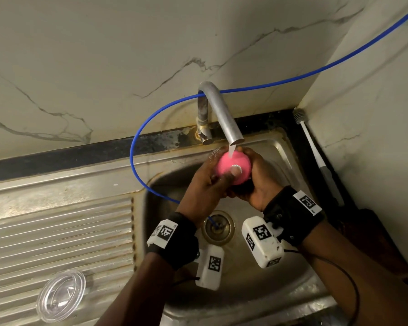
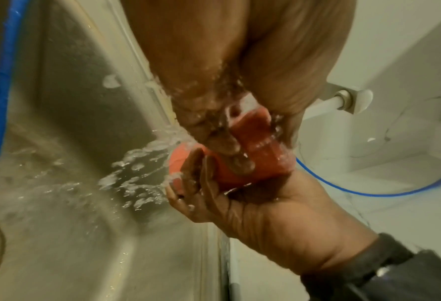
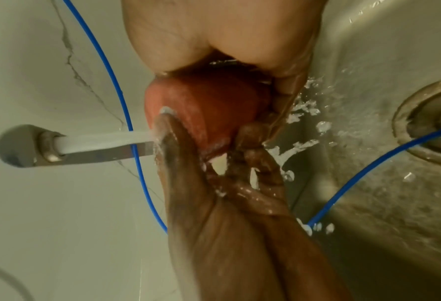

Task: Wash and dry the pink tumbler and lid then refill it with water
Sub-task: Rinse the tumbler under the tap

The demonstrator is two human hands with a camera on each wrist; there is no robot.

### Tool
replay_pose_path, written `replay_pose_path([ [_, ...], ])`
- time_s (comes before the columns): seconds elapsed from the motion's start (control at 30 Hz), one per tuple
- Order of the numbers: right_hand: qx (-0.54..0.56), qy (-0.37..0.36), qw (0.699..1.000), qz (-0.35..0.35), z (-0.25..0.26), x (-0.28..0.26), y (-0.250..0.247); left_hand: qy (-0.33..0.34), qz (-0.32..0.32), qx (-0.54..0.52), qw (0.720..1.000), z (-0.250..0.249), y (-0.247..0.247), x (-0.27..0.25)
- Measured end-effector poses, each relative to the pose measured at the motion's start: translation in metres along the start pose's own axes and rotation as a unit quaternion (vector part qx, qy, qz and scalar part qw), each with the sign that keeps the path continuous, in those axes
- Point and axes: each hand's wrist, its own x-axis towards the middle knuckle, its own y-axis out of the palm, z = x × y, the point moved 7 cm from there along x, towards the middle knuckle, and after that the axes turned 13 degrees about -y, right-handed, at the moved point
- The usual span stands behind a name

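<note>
The pink tumbler (image 1: pixel 231 168) is held bottom-up over the sink basin, right under the tap (image 1: pixel 222 114), and the running water hits its base. My left hand (image 1: pixel 205 182) grips it from the left with the thumb lying across the base. My right hand (image 1: pixel 257 180) cups it from the right, fingers wrapped round the wall. In the left wrist view, wet fingers of both hands overlap on the tumbler (image 2: pixel 258 140). The right wrist view shows the stream (image 3: pixel 106 140) striking the tumbler (image 3: pixel 209 101) beside the left thumb. The clear lid (image 1: pixel 60 295) lies on the drainboard at lower left.
A blue hose (image 1: pixel 137 142) loops behind the tap and ends in the drain (image 1: pixel 218 228). A bottle brush (image 1: pixel 313 147) leans in the right corner by the wall. The steel sink (image 1: pixel 276 147) sits against a marble-look wall. Water splashes into the basin.
</note>
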Motion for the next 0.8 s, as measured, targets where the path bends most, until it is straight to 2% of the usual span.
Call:
replay_pose_path([
  [0.2,-0.055,-0.018,0.998,-0.011,-0.013,-0.001,-0.003,0.011,-0.110,0.006,0.994,0.005,-0.007,0.007],
  [0.27,-0.095,-0.043,0.994,-0.017,-0.015,-0.003,-0.009,-0.001,-0.155,-0.026,0.988,0.005,-0.014,0.010],
  [0.33,-0.117,-0.095,0.988,-0.025,-0.010,-0.007,-0.014,-0.056,-0.190,-0.086,0.976,0.013,-0.027,0.013],
  [0.4,-0.122,-0.159,0.980,-0.018,-0.002,-0.011,-0.018,-0.142,-0.200,-0.149,0.958,0.033,-0.040,0.015],
  [0.5,-0.158,-0.257,0.953,0.018,0.012,-0.016,-0.013,-0.243,-0.164,-0.239,0.926,0.055,-0.041,0.010],
  [0.57,-0.220,-0.319,0.920,0.050,0.019,-0.017,-0.007,-0.260,-0.142,-0.243,0.924,0.060,-0.037,0.008],
  [0.67,-0.337,-0.383,0.852,0.117,0.030,-0.021,0.006,-0.267,-0.136,-0.258,0.919,0.064,-0.033,0.009],
  [0.77,-0.446,-0.373,0.774,0.252,0.032,-0.024,0.019,-0.291,-0.130,-0.325,0.891,0.069,-0.037,0.010],
  [0.8,-0.498,-0.353,0.735,0.296,0.028,-0.024,0.021,-0.298,-0.120,-0.334,0.886,0.070,-0.038,0.011],
])
